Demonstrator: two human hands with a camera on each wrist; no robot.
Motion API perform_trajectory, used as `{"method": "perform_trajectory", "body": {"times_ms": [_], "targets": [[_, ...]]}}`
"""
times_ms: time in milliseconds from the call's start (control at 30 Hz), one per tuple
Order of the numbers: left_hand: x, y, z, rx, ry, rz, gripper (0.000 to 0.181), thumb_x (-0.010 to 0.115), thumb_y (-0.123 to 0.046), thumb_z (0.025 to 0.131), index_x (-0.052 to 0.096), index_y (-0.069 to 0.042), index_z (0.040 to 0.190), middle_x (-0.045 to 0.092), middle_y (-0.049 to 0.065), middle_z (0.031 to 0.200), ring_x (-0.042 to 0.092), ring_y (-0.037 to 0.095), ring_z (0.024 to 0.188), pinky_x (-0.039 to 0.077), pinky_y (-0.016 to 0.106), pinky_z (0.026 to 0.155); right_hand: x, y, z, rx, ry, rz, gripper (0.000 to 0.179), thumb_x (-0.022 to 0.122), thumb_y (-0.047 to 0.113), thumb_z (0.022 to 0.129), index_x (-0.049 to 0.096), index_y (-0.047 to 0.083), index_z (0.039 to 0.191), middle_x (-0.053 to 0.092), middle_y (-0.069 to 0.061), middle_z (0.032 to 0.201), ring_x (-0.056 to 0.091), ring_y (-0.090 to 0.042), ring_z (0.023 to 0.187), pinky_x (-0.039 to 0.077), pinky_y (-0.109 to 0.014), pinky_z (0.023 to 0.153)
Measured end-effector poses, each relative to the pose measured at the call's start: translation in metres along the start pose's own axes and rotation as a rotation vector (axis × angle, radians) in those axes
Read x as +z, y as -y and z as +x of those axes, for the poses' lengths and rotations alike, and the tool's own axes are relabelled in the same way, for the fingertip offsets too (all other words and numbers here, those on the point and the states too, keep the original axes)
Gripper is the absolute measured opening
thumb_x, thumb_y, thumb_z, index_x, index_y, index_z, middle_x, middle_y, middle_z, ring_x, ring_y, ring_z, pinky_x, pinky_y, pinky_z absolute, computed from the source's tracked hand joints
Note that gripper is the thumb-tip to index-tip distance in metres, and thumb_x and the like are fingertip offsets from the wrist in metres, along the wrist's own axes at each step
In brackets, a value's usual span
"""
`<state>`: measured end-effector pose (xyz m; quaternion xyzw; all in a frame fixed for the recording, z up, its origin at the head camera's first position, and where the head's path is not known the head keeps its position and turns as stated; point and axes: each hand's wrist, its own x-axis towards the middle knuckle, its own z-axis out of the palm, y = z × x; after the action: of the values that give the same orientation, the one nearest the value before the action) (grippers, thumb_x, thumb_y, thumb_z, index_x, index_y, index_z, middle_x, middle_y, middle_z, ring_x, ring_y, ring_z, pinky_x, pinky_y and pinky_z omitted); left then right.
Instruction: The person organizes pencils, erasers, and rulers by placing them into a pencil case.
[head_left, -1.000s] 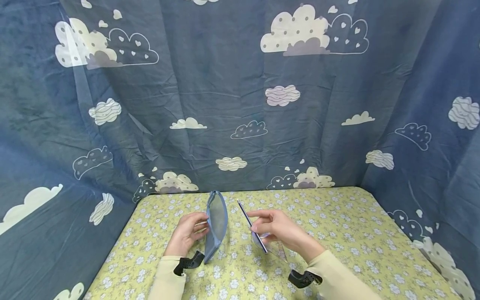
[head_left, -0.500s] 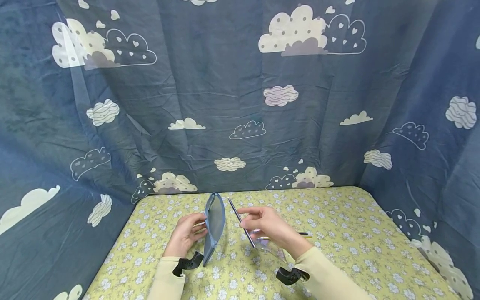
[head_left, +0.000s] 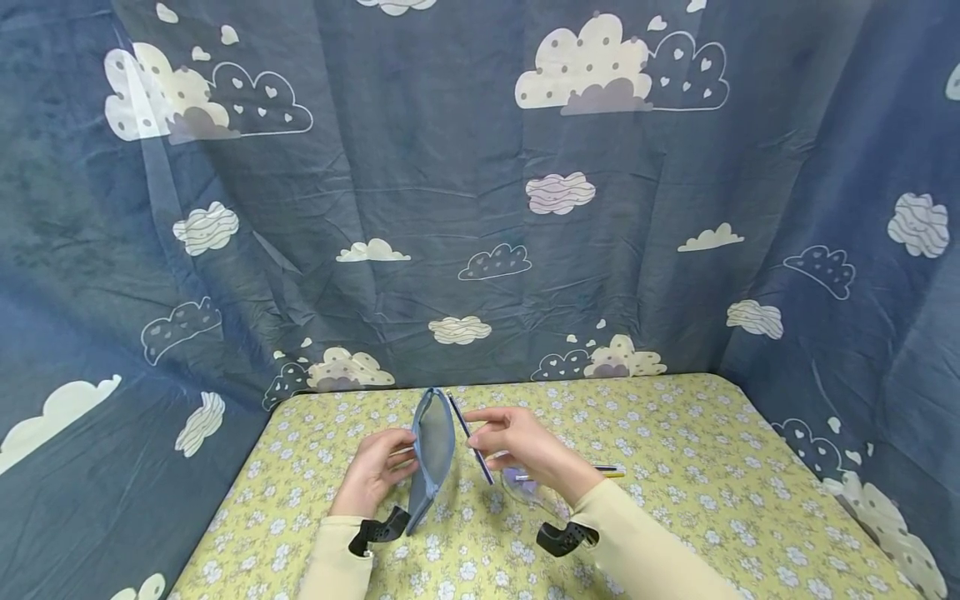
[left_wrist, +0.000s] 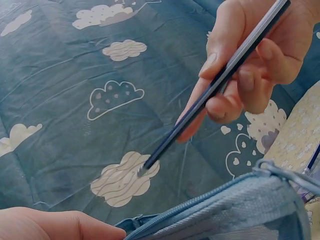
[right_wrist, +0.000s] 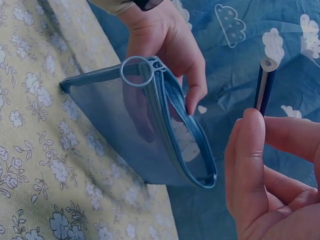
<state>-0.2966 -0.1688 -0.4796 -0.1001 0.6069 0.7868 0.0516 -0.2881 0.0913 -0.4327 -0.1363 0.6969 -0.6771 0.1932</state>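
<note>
A blue mesh zipper pouch (head_left: pixel 436 442) stands on edge with its mouth unzipped and spread. My left hand (head_left: pixel 378 468) grips its left side, thumb at the zipper edge. In the right wrist view, a round ring pull (right_wrist: pixel 131 84) hangs at one end of the zipper. My right hand (head_left: pixel 525 443) pinches a dark blue pencil with silver stripes (left_wrist: pixel 200 102) between thumb and fingers. The pencil slants just to the right of the pouch mouth, apart from it. Its flat end (right_wrist: pixel 269 64) shows in the right wrist view.
On the yellow flowered tablecloth (head_left: pixel 300 517), partly behind my right forearm, lie a dark pencil-like stick and a yellow one (head_left: pixel 613 474). A see-through, purplish item (head_left: pixel 517 483) lies below my right hand, its kind unclear. A blue cloud-print curtain (head_left: pixel 420 292) surrounds the table.
My right hand has moved left with the pencil, closer to the pouch mouth. The sticks on the cloth have come into view behind the forearm. My left hand and pouch stay nearly still.
</note>
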Motion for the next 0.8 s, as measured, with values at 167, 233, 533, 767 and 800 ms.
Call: {"method": "perform_trajectory", "body": {"times_ms": [167, 233, 533, 767, 800], "targets": [[0.001, 0.000, 0.000, -0.002, 0.003, 0.020, 0.003, 0.072, -0.010, 0.086, 0.069, -0.008, 0.086, 0.065, 0.008, 0.091, 0.066, 0.028, 0.087, 0.056, 0.044, 0.081, 0.002, 0.000, 0.008, 0.010, 0.013, -0.013, 0.050, 0.072, 0.014, 0.093, 0.057, 0.008, 0.141, 0.069, -0.014, 0.103, 0.065, -0.019, 0.080, 0.058, -0.033, 0.068], [0.002, 0.000, 0.000, -0.008, 0.004, 0.021, 0.004, 0.072, -0.011, 0.086, 0.070, -0.007, 0.086, 0.066, 0.008, 0.092, 0.066, 0.029, 0.090, 0.056, 0.044, 0.081, 0.003, 0.000, 0.012, 0.011, 0.016, -0.019, 0.051, 0.072, 0.012, 0.093, 0.057, 0.007, 0.141, 0.070, -0.014, 0.102, 0.066, -0.019, 0.080, 0.059, -0.034, 0.069], [0.004, 0.000, -0.001, -0.025, 0.016, 0.024, 0.005, 0.072, -0.013, 0.086, 0.069, -0.008, 0.087, 0.065, 0.010, 0.097, 0.064, 0.032, 0.096, 0.054, 0.049, 0.086, 0.006, 0.003, 0.024, 0.032, 0.018, -0.022, 0.054, 0.075, 0.010, 0.090, 0.057, 0.005, 0.140, 0.070, -0.018, 0.105, 0.068, -0.020, 0.082, 0.060, -0.036, 0.072], [0.004, 0.001, -0.001, -0.017, 0.006, 0.029, 0.007, 0.072, -0.012, 0.084, 0.068, -0.007, 0.087, 0.065, 0.012, 0.101, 0.065, 0.031, 0.098, 0.055, 0.045, 0.083, 0.011, 0.006, 0.034, 0.058, 0.008, -0.039, 0.054, 0.076, 0.011, 0.089, 0.058, 0.004, 0.140, 0.069, -0.018, 0.108, 0.069, -0.021, 0.088, 0.060, -0.034, 0.072], [0.005, 0.001, -0.001, -0.015, 0.002, 0.033, 0.007, 0.072, -0.013, 0.085, 0.068, -0.007, 0.087, 0.065, 0.011, 0.100, 0.065, 0.031, 0.097, 0.055, 0.045, 0.083, 0.011, 0.006, 0.035, 0.060, 0.010, -0.038, 0.054, 0.075, 0.011, 0.089, 0.057, 0.003, 0.140, 0.069, -0.018, 0.109, 0.070, -0.022, 0.090, 0.060, -0.034, 0.073]]}}
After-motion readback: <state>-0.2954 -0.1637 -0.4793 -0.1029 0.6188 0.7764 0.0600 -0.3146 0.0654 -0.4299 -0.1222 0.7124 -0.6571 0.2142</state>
